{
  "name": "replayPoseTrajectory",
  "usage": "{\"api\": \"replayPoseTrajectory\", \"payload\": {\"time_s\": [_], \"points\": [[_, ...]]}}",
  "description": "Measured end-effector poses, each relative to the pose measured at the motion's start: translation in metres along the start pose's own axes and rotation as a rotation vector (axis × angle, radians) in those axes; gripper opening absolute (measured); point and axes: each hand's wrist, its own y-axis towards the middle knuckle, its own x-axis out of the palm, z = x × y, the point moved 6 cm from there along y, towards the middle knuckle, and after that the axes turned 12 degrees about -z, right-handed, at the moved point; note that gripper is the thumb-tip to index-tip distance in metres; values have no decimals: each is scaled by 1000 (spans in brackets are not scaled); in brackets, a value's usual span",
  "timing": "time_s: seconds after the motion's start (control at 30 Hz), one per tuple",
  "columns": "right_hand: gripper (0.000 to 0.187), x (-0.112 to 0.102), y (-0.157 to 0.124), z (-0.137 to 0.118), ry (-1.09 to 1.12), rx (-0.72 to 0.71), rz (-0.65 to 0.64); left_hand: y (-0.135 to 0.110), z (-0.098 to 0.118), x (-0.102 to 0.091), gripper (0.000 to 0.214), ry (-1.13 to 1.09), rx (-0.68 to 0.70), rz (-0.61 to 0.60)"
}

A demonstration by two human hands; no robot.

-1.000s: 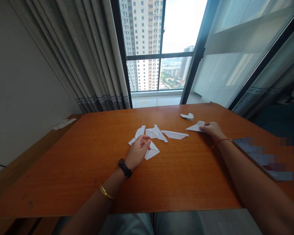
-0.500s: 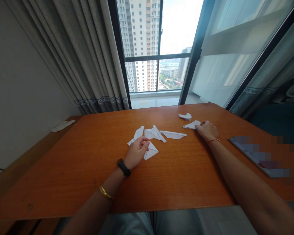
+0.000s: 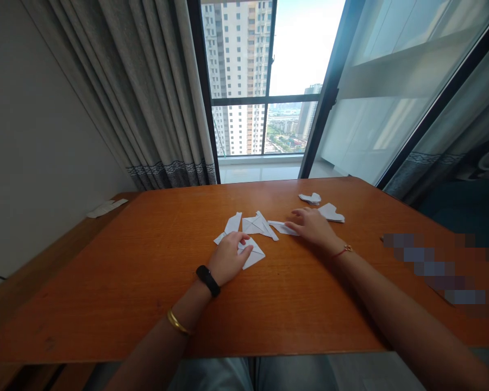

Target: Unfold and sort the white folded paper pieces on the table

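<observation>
My left hand (image 3: 229, 256), with a black watch (image 3: 207, 280) on its wrist, rests at the left edge of a folded white paper square (image 3: 256, 255). Its thumb and fingers are apart and partly cover the square. My right hand (image 3: 314, 227) is open over the right end of a long folded paper strip (image 3: 280, 226), hiding that end. Between the hands lies a creased paper piece with a slanted bar (image 3: 257, 225). Another angled paper piece (image 3: 232, 223) lies just beyond my left fingers. Behind my right hand sits a notched folded paper (image 3: 331, 213).
A small stack of folded paper (image 3: 310, 199) lies farther back on the wooden table (image 3: 146, 282). A blurred-out flat object (image 3: 436, 269) lies at the right. White paper strips (image 3: 107, 208) rest on the ledge at the far left. The window (image 3: 264, 98) stands beyond the table.
My right hand has let go of the notched paper at the right and moved left to the long strip. My left thumb and fingers have spread a little over the square.
</observation>
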Motion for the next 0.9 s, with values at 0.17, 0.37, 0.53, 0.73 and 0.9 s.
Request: {"api": "replayPoseTrajectory", "payload": {"time_s": [0.17,0.37,0.53,0.73,0.9], "points": [[39,29,-11,-68,113,-119,-122,-3,-8,-1,42,380,-148,-58],[36,26,-23,-102,302,-255,-131,-2,-40,-6,88,423,-377,-126],[32,36,-21,-91,246,-154,-206,2,-52,-10,86,382,-330,-61],[34,35,-17,-87,568,-119,-212,5,-33,-19,65,248,-162,98],[35,17,-17,-103,984,-241,-275,9,-10,-6,65,-547,27,110]]}}
